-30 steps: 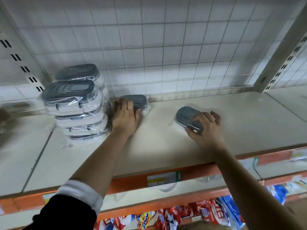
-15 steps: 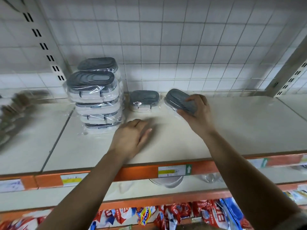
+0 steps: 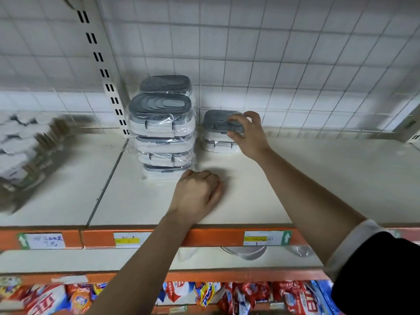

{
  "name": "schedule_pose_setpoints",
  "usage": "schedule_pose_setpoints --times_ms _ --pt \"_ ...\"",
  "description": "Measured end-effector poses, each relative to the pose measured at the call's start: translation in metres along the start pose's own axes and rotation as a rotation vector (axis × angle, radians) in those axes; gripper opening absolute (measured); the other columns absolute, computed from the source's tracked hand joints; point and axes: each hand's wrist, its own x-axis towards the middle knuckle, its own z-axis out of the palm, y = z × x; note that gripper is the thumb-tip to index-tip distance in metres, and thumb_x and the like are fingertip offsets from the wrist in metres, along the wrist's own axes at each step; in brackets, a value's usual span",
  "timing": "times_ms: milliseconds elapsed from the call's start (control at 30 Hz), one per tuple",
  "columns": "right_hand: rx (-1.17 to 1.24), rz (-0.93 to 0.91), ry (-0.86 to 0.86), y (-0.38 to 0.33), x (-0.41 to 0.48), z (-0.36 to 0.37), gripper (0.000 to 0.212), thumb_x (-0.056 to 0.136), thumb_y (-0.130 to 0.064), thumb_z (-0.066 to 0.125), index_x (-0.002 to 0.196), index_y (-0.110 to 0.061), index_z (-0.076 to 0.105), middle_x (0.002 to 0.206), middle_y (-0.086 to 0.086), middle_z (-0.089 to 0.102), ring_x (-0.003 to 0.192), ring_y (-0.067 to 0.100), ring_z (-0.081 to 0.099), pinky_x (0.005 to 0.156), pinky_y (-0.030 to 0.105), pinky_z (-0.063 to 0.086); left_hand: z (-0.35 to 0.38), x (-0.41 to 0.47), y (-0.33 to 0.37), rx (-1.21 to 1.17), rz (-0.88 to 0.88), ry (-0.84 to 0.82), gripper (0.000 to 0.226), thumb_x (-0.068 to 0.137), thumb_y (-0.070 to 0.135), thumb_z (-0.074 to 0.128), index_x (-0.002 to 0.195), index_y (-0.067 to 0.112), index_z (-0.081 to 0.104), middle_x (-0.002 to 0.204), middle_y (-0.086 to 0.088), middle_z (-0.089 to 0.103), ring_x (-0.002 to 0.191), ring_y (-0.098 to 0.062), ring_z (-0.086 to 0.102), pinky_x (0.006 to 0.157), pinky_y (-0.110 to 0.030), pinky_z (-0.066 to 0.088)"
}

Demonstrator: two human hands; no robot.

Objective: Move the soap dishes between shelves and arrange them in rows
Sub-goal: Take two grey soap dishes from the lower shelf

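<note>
Soap dish moved onto lower dish (right hand gripping), left hand curled loosely, empty.

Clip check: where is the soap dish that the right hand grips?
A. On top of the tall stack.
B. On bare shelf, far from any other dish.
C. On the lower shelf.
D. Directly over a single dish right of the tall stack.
D: the right hand grips the soap dish directly over a single dish, just right of the tall stack.
</note>
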Motion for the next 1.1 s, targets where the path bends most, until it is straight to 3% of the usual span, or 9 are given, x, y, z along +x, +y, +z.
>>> schedule_pose_setpoints --times_ms 200,333,400,467,567,700,800,967,1100 --pt "-0.008 -0.002 -0.031 -0.005 0.001 0.009 0.043 0.093 -0.019 0.064 0.134 -0.028 0.055 0.153 0.006 0.026 0.132 0.028 0.044 0.102 0.034 0.041 0.004 0.004 -0.001 -0.04 0.0 -0.005 0.035 0.092 0.033 0.041 0.075 0.014 0.066 0.07 -0.001 0.062 0.062 -0.027 0.061 0.067 -0.034 0.042" --pt "-0.101 0.024 -0.053 -0.002 -0.006 0.009 0.053 0.095 -0.029 0.06 0.144 -0.038 0.042 0.161 0.002 0.018 0.144 0.031 0.028 0.109 0.041 0.033 0.004 0.003 -0.001 -0.055 0.011 -0.015 0.034 0.091 0.033 0.04 0.078 0.014 0.066 0.071 -0.001 0.063 0.065 -0.027 0.061 0.068 -0.035 0.037" --pt "-0.121 0.029 -0.002 0.0 -0.021 0.002 0.06 0.094 -0.03 0.06 0.149 -0.036 0.036 0.162 0.001 0.019 0.146 0.03 0.023 0.111 0.042 0.029 0.003 0.004 -0.001 -0.052 0.051 -0.03 0.033 0.092 0.032 0.04 0.08 0.015 0.066 0.074 -0.002 0.064 0.067 -0.028 0.062 0.069 -0.035 0.036" --pt "-0.099 0.027 0.091 0.002 -0.044 -0.012 0.057 0.092 -0.024 0.061 0.146 -0.028 0.043 0.16 0.001 0.025 0.143 0.03 0.025 0.111 0.037 0.027 0.001 0.004 0.003 -0.024 0.107 -0.015 0.032 0.093 0.031 0.041 0.081 0.015 0.067 0.074 -0.002 0.063 0.066 -0.028 0.061 0.07 -0.036 0.039" --pt "-0.098 0.026 0.241 0.01 -0.085 -0.041 0.038 0.089 -0.017 0.061 0.127 -0.015 0.063 0.149 0.008 0.044 0.134 0.032 0.04 0.107 0.033 0.033 0.0 0.007 0.022 -0.028 0.147 0.034 0.033 0.097 0.03 0.043 0.079 0.015 0.067 0.073 -0.001 0.063 0.065 -0.027 0.061 0.071 -0.036 0.041" --pt "-0.057 0.038 0.389 0.027 -0.147 -0.082 0.024 0.085 -0.012 0.06 0.106 -0.009 0.071 0.11 0.007 0.068 0.103 0.028 0.064 0.09 0.048 0.052 0.006 0.011 0.07 -0.135 0.131 0.106 0.031 0.098 0.03 0.045 0.079 0.013 0.063 0.071 -0.002 0.063 0.063 -0.028 0.058 0.07 -0.038 0.044" --pt "-0.075 0.162 0.484 0.042 -0.201 -0.114 0.021 0.084 -0.015 0.06 0.102 -0.01 0.071 0.096 0.004 0.07 0.089 0.023 0.064 0.079 0.043 0.054 0.015 0.011 0.115 -0.208 0.161 0.129 0.027 0.096 0.028 0.047 0.08 0.012 0.061 0.069 -0.001 0.062 0.06 -0.028 0.055 0.069 -0.036 0.041" --pt "-0.142 0.32 0.577 0.079 -0.299 -0.172 0.015 0.086 -0.02 0.061 0.095 -0.013 0.07 0.088 -0.003 0.067 0.076 0.013 0.061 0.071 0.02 0.043 0.039 -0.002 0.212 -0.358 0.242 0.011 0.028 0.098 0.029 0.042 0.084 0.012 0.06 0.069 0.0 0.061 0.063 -0.028 0.058 0.069 -0.037 0.04" --pt "-0.166 0.44 0.589 0.11 -0.382 -0.227 0.018 0.085 -0.023 0.06 0.098 -0.015 0.069 0.092 0.002 0.068 0.08 0.016 0.061 0.072 0.029 0.048 0.062 -0.014 0.307 -0.384 0.336 -0.082 0.028 0.098 0.031 0.041 0.087 0.014 0.06 0.072 -0.001 0.062 0.068 -0.029 0.062 0.071 -0.038 0.043"
